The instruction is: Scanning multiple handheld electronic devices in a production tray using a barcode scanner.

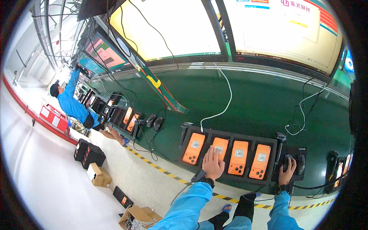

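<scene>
A black foam tray [214,132] on the green bench mat holds several orange phones in a row, camera side up, each with a white label. My left hand [213,165] lies with fingers stretched out over the lower part of the second phone from the left [220,145], hiding its cameras. The leftmost phone [194,148] and two to the right, a third phone [238,157] and the rightmost phone [260,161], lie untouched. Right of the tray, my right hand [286,174] wraps round a black computer mouse [287,161]. A second black mouse [301,165] sits beside it on a dark pad.
Black handheld scanners [281,137] stand by the tray. A white cable [229,97] crosses the mat behind it. Two large monitors [283,34] line the back. A person in blue [73,101] works far left. Cardboard boxes [140,216] and black trays [89,153] stand on the floor.
</scene>
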The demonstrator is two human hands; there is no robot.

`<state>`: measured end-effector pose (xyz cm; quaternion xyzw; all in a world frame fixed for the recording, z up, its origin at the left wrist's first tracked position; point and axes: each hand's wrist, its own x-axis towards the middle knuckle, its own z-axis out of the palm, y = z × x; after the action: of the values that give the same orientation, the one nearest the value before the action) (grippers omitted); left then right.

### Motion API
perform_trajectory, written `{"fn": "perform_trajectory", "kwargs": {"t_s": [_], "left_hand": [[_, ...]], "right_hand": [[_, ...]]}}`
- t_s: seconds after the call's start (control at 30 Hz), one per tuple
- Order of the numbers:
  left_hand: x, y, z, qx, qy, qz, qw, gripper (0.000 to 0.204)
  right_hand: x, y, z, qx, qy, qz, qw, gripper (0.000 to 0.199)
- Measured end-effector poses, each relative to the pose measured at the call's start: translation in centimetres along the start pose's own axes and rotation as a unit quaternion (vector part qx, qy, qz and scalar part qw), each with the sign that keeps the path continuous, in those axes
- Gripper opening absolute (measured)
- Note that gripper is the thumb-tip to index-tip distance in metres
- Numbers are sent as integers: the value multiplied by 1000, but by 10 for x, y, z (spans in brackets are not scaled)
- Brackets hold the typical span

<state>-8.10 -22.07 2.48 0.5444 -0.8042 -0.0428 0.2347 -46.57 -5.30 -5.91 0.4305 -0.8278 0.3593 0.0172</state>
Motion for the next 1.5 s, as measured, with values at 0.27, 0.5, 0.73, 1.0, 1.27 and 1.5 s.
{"fn": "perform_trajectory", "kwargs": {"t_s": [0.27, 0.5, 0.73, 1.0, 1.27, 1.5], "left_hand": [[0, 0, 1, 1, -1, -8, 1000, 64], [0, 0, 0, 2, -6, -2, 1000, 64], [0, 0, 1, 2, 7, -2, 1000, 63], [-1, 0, 2, 2, 20, 1, 1000, 63], [-1, -1, 3, -1, 25, 2, 1000, 63], [0, -1, 4, -6, 25, -1, 1000, 62]], "right_hand": [[1, -7, -3, -10, -15, 2, 1000, 55], [1, -9, -4, 0, -11, 7, 1000, 54], [0, -6, -2, 6, -6, 18, 1000, 56], [0, -4, -1, 9, 1, 8, 1000, 56], [0, -3, -1, 9, 0, 18, 1000, 57], [-1, -3, -1, 7, 5, 0, 1000, 57]]}}
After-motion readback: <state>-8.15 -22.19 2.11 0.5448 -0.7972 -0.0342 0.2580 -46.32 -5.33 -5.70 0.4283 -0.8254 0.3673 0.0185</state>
